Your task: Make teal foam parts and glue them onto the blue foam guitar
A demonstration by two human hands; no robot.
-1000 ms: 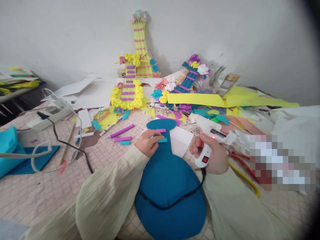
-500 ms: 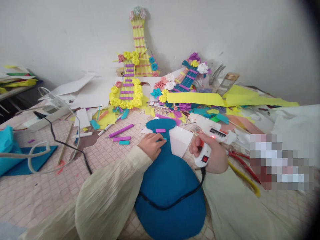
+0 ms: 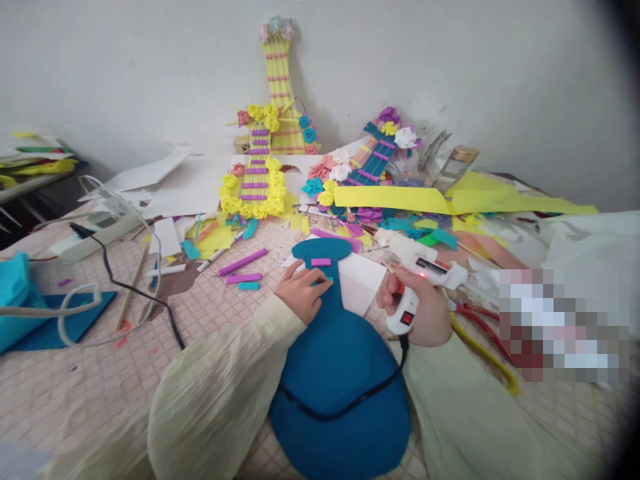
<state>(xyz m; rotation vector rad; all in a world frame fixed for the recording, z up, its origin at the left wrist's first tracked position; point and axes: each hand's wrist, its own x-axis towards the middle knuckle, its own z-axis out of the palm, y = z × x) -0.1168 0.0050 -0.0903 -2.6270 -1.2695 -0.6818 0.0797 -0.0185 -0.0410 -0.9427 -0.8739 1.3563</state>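
Note:
A dark blue guitar-shaped cutout [image 3: 345, 373] lies in front of me, its narrow neck pointing away. My left hand [image 3: 303, 292] rests on that neck, thumb and finger pinched on a small teal strip [image 3: 329, 281] that is mostly hidden. Just beyond the fingertips, a short purple strip [image 3: 321, 262] sits across the neck. Wrapped in my right hand [image 3: 425, 310] is a white glue gun [image 3: 407, 252] with a red light lit, held to the right of the neck. Its black cord [image 3: 345, 410] trails over the cutout's body.
Loose purple strips [image 3: 243, 262] lie left of the neck. Decorated paper guitars [image 3: 255, 160] stand against the wall, with paper scraps [image 3: 213, 240] before them. A power strip [image 3: 95, 233] is at left. Red-handled pliers [image 3: 483, 320] and a glass jar [image 3: 456, 167] are at right.
My right hand and the glue gun have shifted very slightly left. The left hand stays at the same spot on the neck.

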